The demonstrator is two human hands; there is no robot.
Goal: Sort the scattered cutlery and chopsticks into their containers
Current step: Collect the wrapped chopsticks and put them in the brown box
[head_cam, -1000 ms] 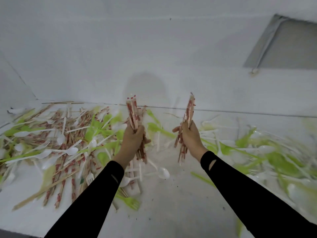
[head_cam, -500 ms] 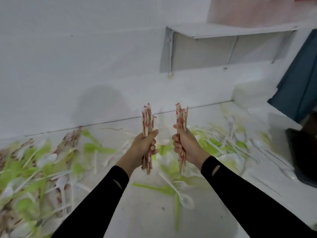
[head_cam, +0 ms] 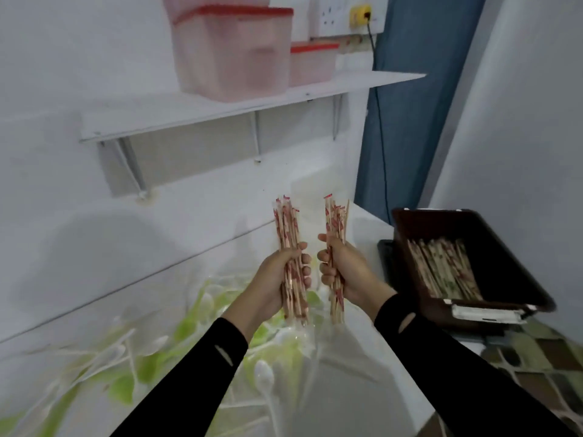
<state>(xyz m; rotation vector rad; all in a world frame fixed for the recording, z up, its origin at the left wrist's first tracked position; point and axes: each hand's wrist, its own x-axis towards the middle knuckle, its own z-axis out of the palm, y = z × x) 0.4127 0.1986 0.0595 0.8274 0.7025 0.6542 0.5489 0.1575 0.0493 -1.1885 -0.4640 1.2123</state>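
Observation:
My left hand (head_cam: 277,279) grips an upright bundle of wrapped chopsticks (head_cam: 287,228) with red-printed sleeves. Close beside it, my right hand (head_cam: 347,272) grips a second upright bundle of chopsticks (head_cam: 336,219). Both are held above the white counter (head_cam: 347,389). To the right stands a dark brown tray (head_cam: 504,263) with several wrapped chopsticks (head_cam: 444,266) lying in it. Green and white plastic spoons and forks (head_cam: 151,357) lie scattered on the counter at lower left, blurred.
A white wall shelf (head_cam: 220,105) above the counter carries two pink containers with red lids (head_cam: 233,48). A wall socket with a black cable (head_cam: 362,14) and a blue panel (head_cam: 419,121) are at the upper right. Patterned floor tiles (head_cam: 542,357) show beyond the counter's right edge.
The view has swung right, away from the cutlery pile, bringing the shelf and brown tray into sight. Both hands, still gripping their bundles, have come closer together.

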